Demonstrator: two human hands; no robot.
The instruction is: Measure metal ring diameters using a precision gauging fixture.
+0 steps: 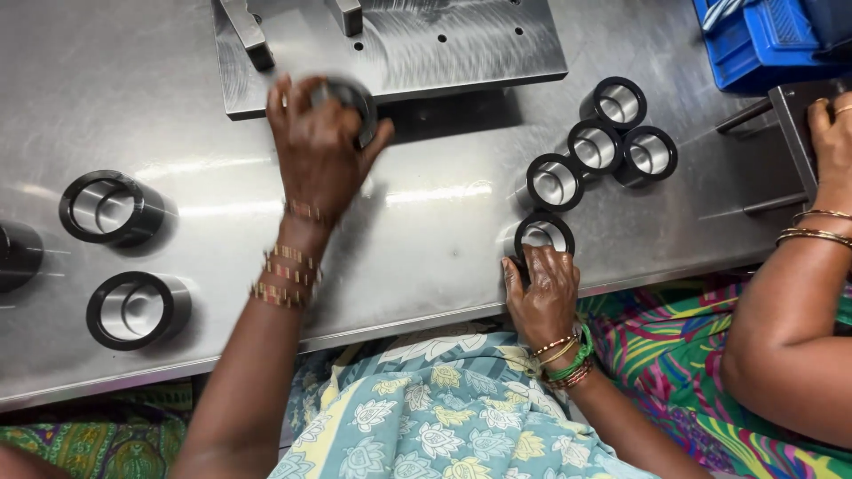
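My left hand is closed around a black-rimmed metal ring, holding it at the front edge of a thick steel fixture plate. My right hand rests near the table's front edge with its fingers on another metal ring that stands on the steel table. Several more such rings stand grouped beyond my right hand. The held ring is partly hidden by my fingers.
Two rings stand at the left, with a dark one at the left edge. A blue plastic crate sits at the far right. Another person's arm reaches onto a metal piece at the right.
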